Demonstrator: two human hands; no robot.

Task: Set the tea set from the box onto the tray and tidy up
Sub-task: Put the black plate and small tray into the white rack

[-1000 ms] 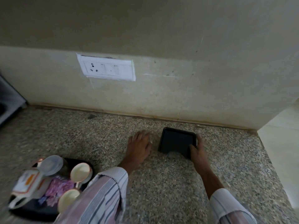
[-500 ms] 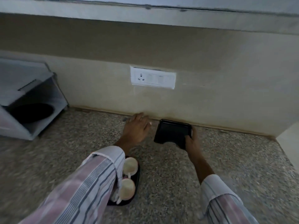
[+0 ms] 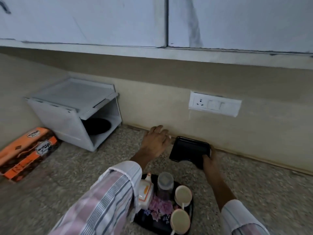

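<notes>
The tea set, teapot, lidded jar and two cups, already sits on the black tray near the person. The right hand grips a small black tray against the wall, probably stowing it, while the left hand rests flat and relaxed on the granite counter beside it.

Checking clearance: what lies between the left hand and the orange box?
Head view: only bare counter between the left hand and orange box; the white shelf sits behind.
</notes>
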